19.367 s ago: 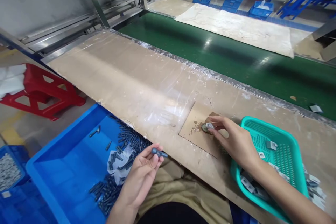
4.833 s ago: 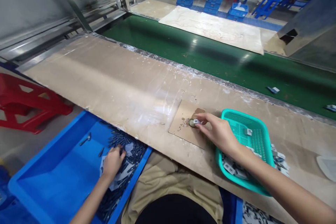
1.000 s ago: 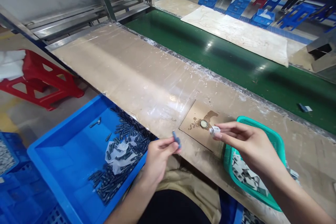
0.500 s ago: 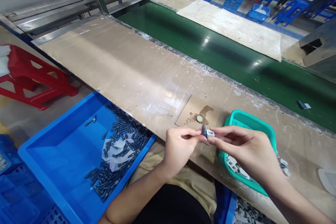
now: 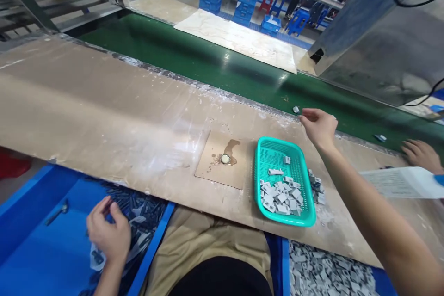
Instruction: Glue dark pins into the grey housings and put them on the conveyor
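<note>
My left hand (image 5: 109, 230) is over the blue bin (image 5: 26, 254) at lower left, fingers curved and apart with nothing seen in them. Under and around it lie many dark pin-like parts (image 5: 147, 210) and some crumpled clear plastic. My right hand (image 5: 319, 128) reaches to the near edge of the green belt (image 5: 243, 76), its thumb and forefinger slightly parted. Just past those fingertips is a small grey block fitted with a dark part (image 5: 296, 109), which looks released. A green basket (image 5: 259, 171) of small grey blocks (image 5: 282, 198) stands nearer, left of my right forearm.
A cardboard piece (image 5: 217, 145) with a wet patch carries a round cap (image 5: 225, 159). Another person's hand (image 5: 421, 153) rests at the belt's edge on the right, near another assembled part (image 5: 380, 138). More grey pieces (image 5: 329, 268) fill a bin below the table.
My hands have parted. The right has carried the small assembled part forward to the belt; the left has dropped back over the blue bin. The view has turned right.
</note>
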Motion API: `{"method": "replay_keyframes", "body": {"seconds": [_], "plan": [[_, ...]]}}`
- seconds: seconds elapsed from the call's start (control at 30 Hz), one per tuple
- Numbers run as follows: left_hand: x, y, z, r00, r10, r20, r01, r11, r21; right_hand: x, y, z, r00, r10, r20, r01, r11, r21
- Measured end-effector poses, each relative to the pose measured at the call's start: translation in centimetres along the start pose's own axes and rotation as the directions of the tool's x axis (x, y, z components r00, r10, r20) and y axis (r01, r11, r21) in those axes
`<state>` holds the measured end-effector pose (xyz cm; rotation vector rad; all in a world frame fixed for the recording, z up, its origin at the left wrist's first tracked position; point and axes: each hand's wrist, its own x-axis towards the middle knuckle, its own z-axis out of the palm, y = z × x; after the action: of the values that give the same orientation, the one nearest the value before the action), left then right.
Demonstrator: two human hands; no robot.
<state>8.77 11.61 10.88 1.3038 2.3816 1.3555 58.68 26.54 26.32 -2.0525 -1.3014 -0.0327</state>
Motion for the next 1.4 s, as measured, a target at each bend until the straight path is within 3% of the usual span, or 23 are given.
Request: {"method": "replay_keyframes", "body": {"seconds": [0.03,0.1,0.2,0.3,0.5,0.57,0.63,0.67,0.73,0.8,0.83,0.87,0.93,1.0,1.03,1.07,1.1,1.17,1.27,1.4], "plan": [[-0.2,-2.1,0.6,0.992,0.076,0.103,-0.083,0.995,0.061,-1.7,0.1,-1.0,0.995,-0.093,0.038,0.095,0.993,-0.064],[-0.6,-5.4,2.2,0.935,0.172,0.309,-0.214,0.971,0.108,-5.7,0.1,-2.5,0.953,-0.248,0.174,0.286,0.926,-0.246],[-0.9,-8.0,4.4,0.839,0.195,0.508,-0.313,0.936,0.158,-10.6,-0.2,-3.0,0.895,-0.255,0.367,0.421,0.757,-0.5],[-0.9,-8.8,5.1,0.816,0.178,0.55,-0.339,0.918,0.204,-12.4,-0.2,-1.9,0.866,-0.244,0.435,0.47,0.693,-0.547],[-0.8,-9.3,3.0,0.794,0.129,0.595,-0.326,0.915,0.237,-11.4,0.4,-0.7,0.815,-0.3,0.496,0.501,0.794,-0.343],[-0.9,-9.6,2.4,0.789,0.106,0.605,-0.313,0.917,0.248,-11.2,0.4,-1.1,0.814,-0.277,0.51,0.421,0.887,-0.19],[-0.9,-9.9,1.8,0.775,0.091,0.625,-0.306,0.92,0.245,-11.0,0.2,-1.7,0.816,-0.177,0.55,0.192,0.981,0.03],[-1.0,-10.1,1.5,0.766,0.087,0.637,-0.302,0.924,0.237,-11.0,0.0,-2.1,0.793,-0.111,0.599,0.041,0.991,0.129],[-1.0,-10.5,1.0,0.744,0.096,0.661,-0.294,0.935,0.196,-10.9,-0.5,-2.9,0.687,-0.01,0.727,-0.22,0.95,0.22],[-0.8,-10.9,0.5,0.746,0.138,0.651,-0.283,0.951,0.123,-10.8,-1.2,-3.5,0.576,0.039,0.816,-0.381,0.896,0.226],[-0.7,-10.9,0.3,0.76,0.162,0.629,-0.273,0.958,0.083,-10.8,-1.5,-3.8,0.546,0.038,0.837,-0.43,0.87,0.241],[-0.6,-10.8,0.1,0.781,0.177,0.599,-0.256,0.965,0.049,-10.8,-1.9,-3.9,0.539,0.022,0.842,-0.46,0.845,0.273],[-0.3,-10.1,-0.1,0.838,0.151,0.525,-0.183,0.983,0.009,-10.6,-2.7,-4.0,0.569,-0.029,0.822,-0.478,0.801,0.359],[-0.1,-9.0,-0.3,0.885,0.021,0.465,-0.022,1.0,-0.004,-10.4,-3.5,-3.8,0.6,-0.068,0.797,-0.473,0.773,0.422],[-0.1,-8.3,-0.3,0.896,-0.107,0.43,0.128,0.992,-0.02,-10.3,-3.9,-3.7,0.604,-0.077,0.793,-0.473,0.767,0.435],[-0.1,-7.5,-0.4,0.88,-0.265,0.394,0.308,0.95,-0.05,-10.2,-4.4,-3.4,0.603,-0.085,0.793,-0.469,0.767,0.439],[-0.1,-6.8,-0.5,0.831,-0.421,0.363,0.482,0.871,-0.095,-10.1,-4.9,-3.1,0.597,-0.095,0.797,-0.458,0.775,0.436],[-0.3,-5.4,-0.8,0.688,-0.636,0.348,0.717,0.67,-0.194,-10.0,-5.9,-2.3,0.59,-0.137,0.796,-0.399,0.807,0.435],[-0.8,-2.8,-1.9,0.579,-0.707,0.405,0.815,0.505,-0.284,-10.5,-7.7,-0.5,0.574,-0.251,0.779,-0.237,0.86,0.452],[-2.2,1.7,-4.2,0.353,-0.726,0.59,0.912,0.125,-0.391,-11.8,-9.8,2.1,0.656,-0.407,0.636,0.173,0.901,0.398]]}}
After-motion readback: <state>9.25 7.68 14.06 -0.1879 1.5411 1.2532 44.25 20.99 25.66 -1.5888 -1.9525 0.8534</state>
